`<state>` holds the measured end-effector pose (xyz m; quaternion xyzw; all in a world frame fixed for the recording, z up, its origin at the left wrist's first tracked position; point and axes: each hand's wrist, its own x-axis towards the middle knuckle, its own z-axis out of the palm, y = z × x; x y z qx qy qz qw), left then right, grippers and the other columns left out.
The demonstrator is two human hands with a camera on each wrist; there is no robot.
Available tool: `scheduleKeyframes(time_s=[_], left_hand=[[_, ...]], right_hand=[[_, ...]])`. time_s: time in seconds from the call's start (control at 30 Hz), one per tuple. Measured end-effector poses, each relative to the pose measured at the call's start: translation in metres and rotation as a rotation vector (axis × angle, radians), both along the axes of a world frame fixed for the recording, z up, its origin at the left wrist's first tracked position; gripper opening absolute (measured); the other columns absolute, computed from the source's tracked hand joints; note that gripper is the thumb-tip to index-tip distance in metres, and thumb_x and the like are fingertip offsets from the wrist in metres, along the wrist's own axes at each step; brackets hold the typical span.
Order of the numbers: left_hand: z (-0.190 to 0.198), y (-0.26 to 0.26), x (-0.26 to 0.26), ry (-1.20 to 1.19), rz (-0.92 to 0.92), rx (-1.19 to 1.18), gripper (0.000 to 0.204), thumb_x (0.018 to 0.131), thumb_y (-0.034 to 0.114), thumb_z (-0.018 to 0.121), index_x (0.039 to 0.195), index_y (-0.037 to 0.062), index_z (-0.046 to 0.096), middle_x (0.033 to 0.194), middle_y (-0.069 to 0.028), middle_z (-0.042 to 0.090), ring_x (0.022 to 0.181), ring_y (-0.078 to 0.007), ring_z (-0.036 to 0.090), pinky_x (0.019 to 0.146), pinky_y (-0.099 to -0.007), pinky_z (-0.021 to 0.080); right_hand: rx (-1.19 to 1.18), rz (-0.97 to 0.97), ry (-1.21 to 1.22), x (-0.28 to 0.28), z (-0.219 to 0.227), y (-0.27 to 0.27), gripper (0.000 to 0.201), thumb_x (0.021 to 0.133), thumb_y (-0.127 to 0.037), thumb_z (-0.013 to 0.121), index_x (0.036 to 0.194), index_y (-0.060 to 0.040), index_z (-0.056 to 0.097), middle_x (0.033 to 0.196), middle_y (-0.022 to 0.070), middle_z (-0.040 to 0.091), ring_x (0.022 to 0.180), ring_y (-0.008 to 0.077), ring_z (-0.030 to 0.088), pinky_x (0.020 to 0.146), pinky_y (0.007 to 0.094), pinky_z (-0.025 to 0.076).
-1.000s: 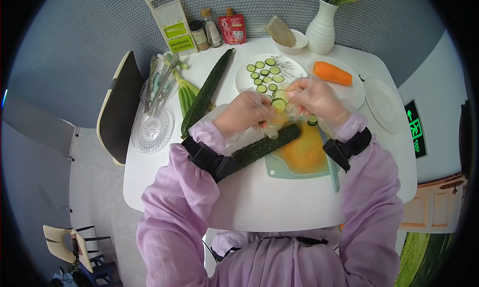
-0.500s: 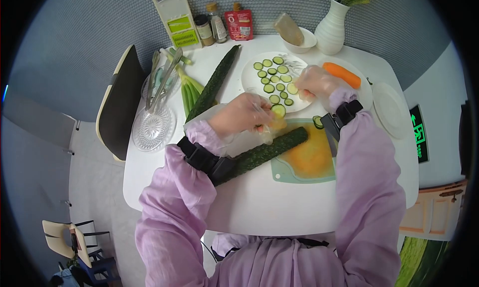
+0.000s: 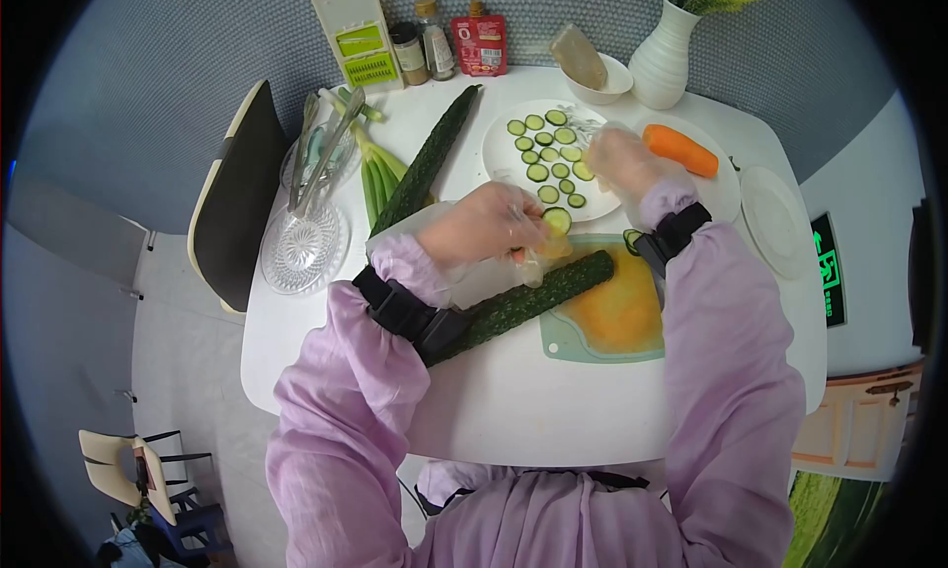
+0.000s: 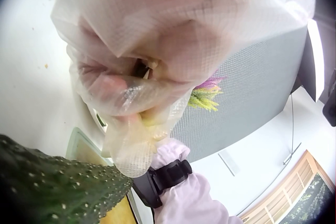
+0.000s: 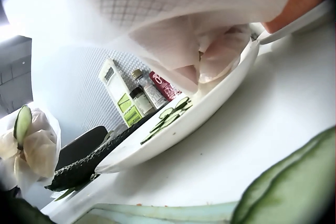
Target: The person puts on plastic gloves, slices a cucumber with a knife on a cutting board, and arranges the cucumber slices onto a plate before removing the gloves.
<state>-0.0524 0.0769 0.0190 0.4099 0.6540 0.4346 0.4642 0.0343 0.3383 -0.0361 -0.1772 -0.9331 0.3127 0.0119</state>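
Observation:
Both hands wear clear plastic gloves. The left hand pinches cucumber slices above the near edge of the white plate; its curled fingers fill the left wrist view. At the plate's right side, the right hand has its fingertips down beside a cucumber slice; whether they still touch it is hidden. Several slices lie spread over the plate. Under the left hand a cut cucumber reaches onto the green cutting board. More slices lie by the board.
A whole cucumber and green onions lie to the left, by glass dishes with tongs. A peeled carrot is on a plate at right, near an empty plate. Grater, jars, pouch, bowl and vase stand behind.
The right hand has moved from beside the left hand to the plate's right side, and a slice now lies there. The left hand still holds slices. The head view has shifted slightly.

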Motion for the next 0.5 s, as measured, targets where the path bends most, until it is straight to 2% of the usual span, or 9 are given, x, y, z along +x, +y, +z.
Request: scheduleKeyframes(time_s=[0.3,0.33,0.4,0.5], left_hand=[[0.005,-0.001,0.003,0.026,0.031,-0.018,0.016,0.083,0.013,0.065,0.089,-0.002,0.063,0.074,-0.0011,0.06,0.059,-0.0065,0.054,0.052,-0.0207,0.043],[0.006,-0.001,0.004,0.024,0.033,-0.017,0.016,0.083,0.013,0.065,0.089,-0.0023,0.063,0.074,-0.0013,0.06,0.06,-0.0066,0.055,0.052,-0.0208,0.043],[0.005,-0.001,0.004,0.025,0.033,-0.017,0.017,0.083,0.012,0.065,0.09,-0.0025,0.063,0.074,-0.0015,0.06,0.06,-0.0068,0.055,0.053,-0.0209,0.043],[0.003,0.001,0.006,0.011,0.063,0.022,0.018,0.082,0.012,0.065,0.091,-0.0035,0.063,0.074,-0.0022,0.06,0.059,-0.0069,0.055,0.052,-0.0211,0.043]], right_hand=[[-0.267,-0.113,0.21,0.016,0.017,-0.01,0.021,0.08,-0.02,0.061,0.076,0.0006,0.063,0.075,0.0104,0.06,0.054,0.016,0.056,0.051,0.0304,0.044],[-0.266,-0.114,0.212,0.017,0.022,-0.011,0.021,0.08,-0.02,0.061,0.076,0.0006,0.063,0.075,0.0104,0.06,0.054,0.016,0.056,0.051,0.0304,0.044],[-0.026,-0.15,0.126,0.019,0.034,-0.015,0.025,0.084,-0.025,0.06,0.088,-0.0002,0.064,0.085,0.0092,0.059,0.06,0.0146,0.057,0.056,0.028,0.045],[-0.016,-0.154,0.22,0.025,0.036,-0.016,0.025,0.085,-0.025,0.06,0.09,-0.0007,0.065,0.079,0.0042,0.06,0.059,0.0106,0.056,0.055,0.0248,0.044]])
